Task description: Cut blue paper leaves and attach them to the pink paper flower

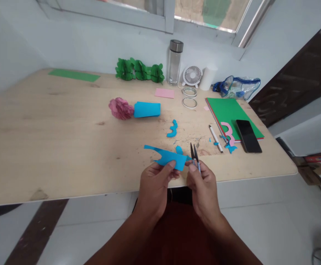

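Head view, down over the near edge of a pale wooden table (52, 140). Left hand (154, 184) pinched shut on a cut piece of blue paper (169, 157), thumb on top, fingers beneath, at the paper's near right corner. Blue paper held just above the table's near edge, long pointed strip reaching left, small rounded tab sticking up at the far side. Right hand (201, 184) closed around small scissors (195, 156), blades pointing up and far, slightly parted, right beside the paper's right end; touching or not, cannot tell. Both hands close together, nearly meeting, paper between and just beyond them. Farther out and a little right, a wavy blue offcut (173, 129) flat on the wood amid tiny scraps. To the right, a white pen (215, 138), a stack of green sheets (230, 110) bearing a pink cut shape (228, 130) and a dark phone (248, 135). Mid-table, a pink paper flower (120, 108) touching a folded blue sheet (147, 109). Far back by the wall, a green paper garland (139, 70), a clear bottle (175, 62), a small white fan (192, 76), two tape rings (189, 97).
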`<action>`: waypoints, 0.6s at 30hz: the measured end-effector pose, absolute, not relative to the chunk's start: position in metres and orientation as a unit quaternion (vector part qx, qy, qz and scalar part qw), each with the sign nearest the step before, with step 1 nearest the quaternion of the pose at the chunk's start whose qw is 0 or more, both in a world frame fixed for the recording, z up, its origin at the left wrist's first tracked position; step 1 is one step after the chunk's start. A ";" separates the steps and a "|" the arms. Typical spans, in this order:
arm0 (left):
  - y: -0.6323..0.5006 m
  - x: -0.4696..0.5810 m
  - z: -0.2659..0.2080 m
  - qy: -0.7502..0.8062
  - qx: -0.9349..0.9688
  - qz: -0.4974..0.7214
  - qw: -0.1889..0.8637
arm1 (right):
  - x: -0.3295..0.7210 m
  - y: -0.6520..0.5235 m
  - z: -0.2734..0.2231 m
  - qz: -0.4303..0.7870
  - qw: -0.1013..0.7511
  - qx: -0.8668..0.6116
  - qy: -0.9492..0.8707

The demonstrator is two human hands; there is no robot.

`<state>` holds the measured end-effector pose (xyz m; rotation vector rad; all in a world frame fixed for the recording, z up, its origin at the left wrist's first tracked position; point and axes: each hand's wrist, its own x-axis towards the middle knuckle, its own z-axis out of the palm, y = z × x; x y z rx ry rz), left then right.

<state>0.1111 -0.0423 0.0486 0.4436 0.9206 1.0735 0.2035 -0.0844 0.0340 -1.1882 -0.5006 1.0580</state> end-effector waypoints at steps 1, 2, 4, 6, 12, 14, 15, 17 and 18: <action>-0.040 0.110 0.049 0.426 0.201 0.495 0.730 | 0.206 -0.086 0.033 0.474 0.668 -0.527 -0.225; -0.038 0.110 0.051 0.432 0.200 0.500 0.723 | 0.207 -0.088 0.032 0.479 0.666 -0.526 -0.226; -0.034 0.109 0.054 0.438 0.196 0.506 0.716 | 0.209 -0.091 0.029 0.484 0.659 -0.527 -0.231; -0.032 0.109 0.058 0.440 0.193 0.505 0.717 | 0.209 -0.094 0.026 0.490 0.646 -0.535 -0.237; -0.029 0.111 0.064 0.439 0.206 0.510 0.711 | 0.203 -0.095 0.023 0.506 0.621 -0.548 -0.241; -0.029 0.112 0.063 0.439 0.220 0.508 0.708 | 0.202 -0.094 0.023 0.514 0.618 -0.545 -0.239; -0.028 0.112 0.062 0.439 0.228 0.507 0.706 | 0.201 -0.094 0.024 0.516 0.618 -0.543 -0.239; -0.028 0.112 0.060 0.437 0.240 0.503 0.706 | 0.201 -0.093 0.024 0.516 0.623 -0.536 -0.241; -0.029 0.112 0.060 0.434 0.244 0.501 0.708 | 0.200 -0.093 0.025 0.515 0.628 -0.531 -0.243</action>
